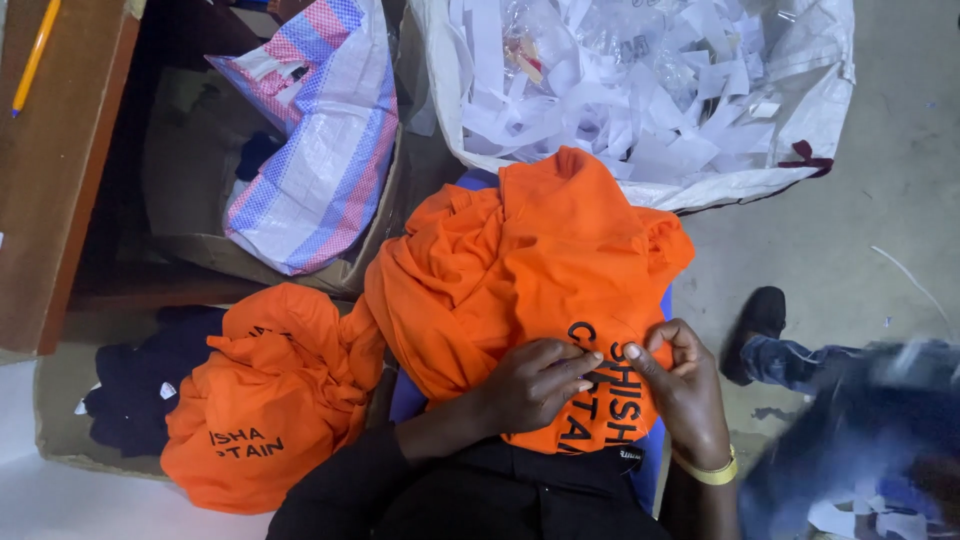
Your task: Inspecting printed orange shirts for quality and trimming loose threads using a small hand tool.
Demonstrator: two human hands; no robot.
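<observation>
Two hands on crumpled orange shirt

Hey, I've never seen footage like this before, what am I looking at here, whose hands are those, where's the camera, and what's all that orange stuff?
There is no machine here. The one picture comes from a camera worn on a person's head, looking down at their own lap and hands.

Both hands rest on an orange garment with black lettering, piled on the lap. The left hand lies flat on the print, and the right hand, with a yellow wristband, pinches the cloth at the letters.

To the left, a second orange garment lies over a cardboard box with dark clothes inside. Above it sits a striped woven bag. At the top is a big white sack full of white paper strips. A wooden table edge carries a yellow pencil. On the right, blurred, is another person's leg and black shoe.
</observation>
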